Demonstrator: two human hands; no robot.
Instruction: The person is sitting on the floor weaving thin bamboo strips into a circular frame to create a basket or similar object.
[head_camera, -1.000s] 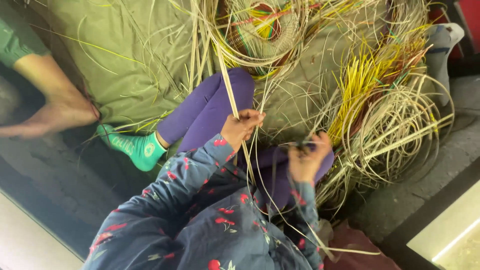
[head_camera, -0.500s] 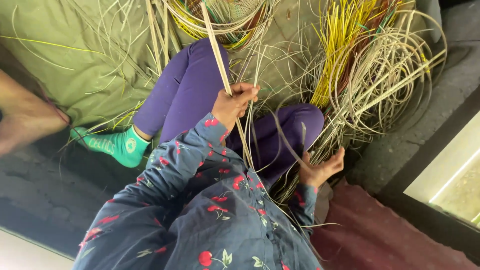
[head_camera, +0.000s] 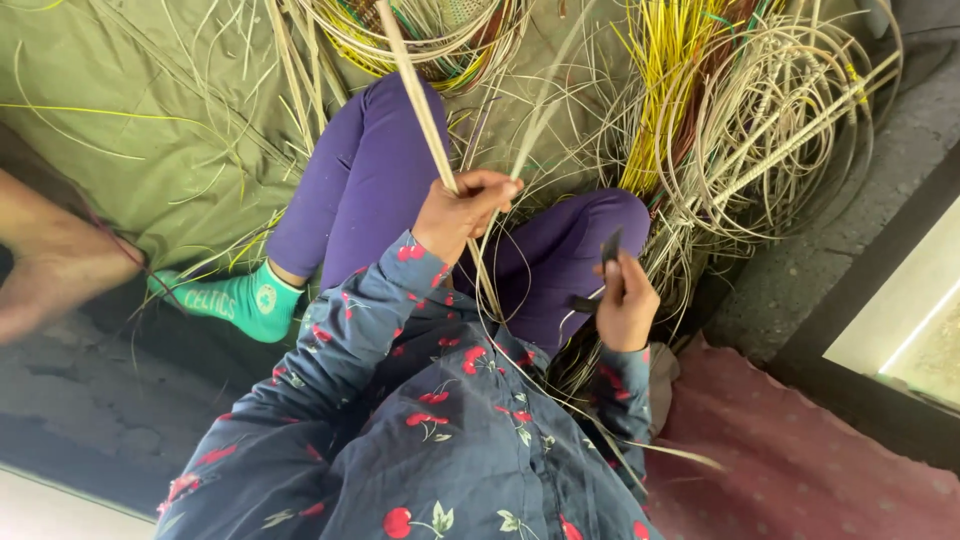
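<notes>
The left hand (head_camera: 462, 212) reaches out from a dark blue sleeve printed with red cherries (head_camera: 340, 350), the forearm angled up and away from the body, its grip closed around a long, flat, pale cane strip (head_camera: 420, 105) that runs from the fist up toward the far edge of the scene and trails down across the lap. The right hand (head_camera: 628, 300) is held nearer the body, to the right, elbow bent, wrist cocked upward, its grip closed on a small dark blade-like tool (head_camera: 608, 250) that points up from the fingers. Both hands hover above the purple trouser legs (head_camera: 370, 170). A green sock (head_camera: 235, 298) shows at left, and coils of pale and yellow cane (head_camera: 760, 120) lie on the olive green cloth (head_camera: 130, 130) beyond.
</notes>
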